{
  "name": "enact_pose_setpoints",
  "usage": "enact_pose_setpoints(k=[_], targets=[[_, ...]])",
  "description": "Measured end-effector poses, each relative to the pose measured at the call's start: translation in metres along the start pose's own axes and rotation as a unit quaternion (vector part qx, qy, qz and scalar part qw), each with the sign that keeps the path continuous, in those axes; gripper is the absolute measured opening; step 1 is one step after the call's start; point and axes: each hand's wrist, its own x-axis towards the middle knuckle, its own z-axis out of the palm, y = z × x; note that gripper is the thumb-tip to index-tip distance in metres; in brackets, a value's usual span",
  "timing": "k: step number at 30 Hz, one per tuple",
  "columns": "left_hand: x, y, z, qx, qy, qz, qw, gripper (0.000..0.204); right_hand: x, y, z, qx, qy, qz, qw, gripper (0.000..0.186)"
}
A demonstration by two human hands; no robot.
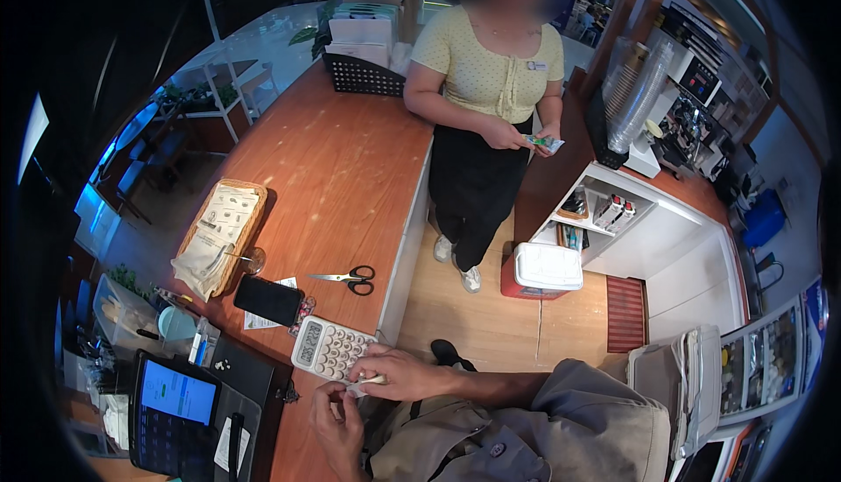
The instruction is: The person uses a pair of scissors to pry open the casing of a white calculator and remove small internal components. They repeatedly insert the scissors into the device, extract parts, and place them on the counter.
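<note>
My right hand [399, 374] is closed around a short, pale stick-like thing [375, 379] at the near edge of the wooden counter. My left hand [337, 422] meets it just below, thumb and fingers pinched at a small whitish piece [355, 389], too small to name. Right beside my hands lies a white calculator [337, 351] with round keys. Beyond it are black-handled scissors [355, 281], their blades pointing left. A black phone [267, 300] rests on a paper slip to the left of the scissors.
A wicker basket [261, 206] holds printed paper packets. A lit tablet screen [175, 403] stands at lower left. Across the counter's end, a co-worker [486, 70] holds a small packet [545, 143]. A red cooler with a white lid [547, 267] stands on the floor.
</note>
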Motion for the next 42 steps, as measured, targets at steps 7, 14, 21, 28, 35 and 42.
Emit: enact_pose_setpoints(k=[7,14,21,28,35,42], targets=[[0.0,0.0,0.001,0.009,-0.008,-0.002,1.0,0.014,-0.002,-0.006,-0.006,-0.026,-0.016,0.02,0.999,0.029],[-0.003,-0.005,0.005,-0.004,0.0,0.005,1.0,0.014,-0.002,-0.007,-0.008,0.0,-0.032,0.037,0.999,0.028],[-0.005,-0.007,0.007,-0.002,-0.008,0.001,1.0,0.014,-0.003,-0.01,-0.011,-0.013,-0.033,0.045,0.998,0.025],[-0.005,-0.005,0.009,-0.006,0.017,0.009,1.0,0.014,0.0,-0.007,-0.005,-0.012,0.003,0.024,1.0,0.023],[-0.002,-0.007,0.012,0.013,0.014,0.035,0.999,0.014,0.0,-0.001,-0.003,-0.037,0.01,0.026,0.999,0.022],[-0.001,-0.005,0.013,-0.003,0.024,-0.006,1.0,0.019,0.001,0.003,-0.004,-0.041,0.018,0.024,0.999,0.019]])
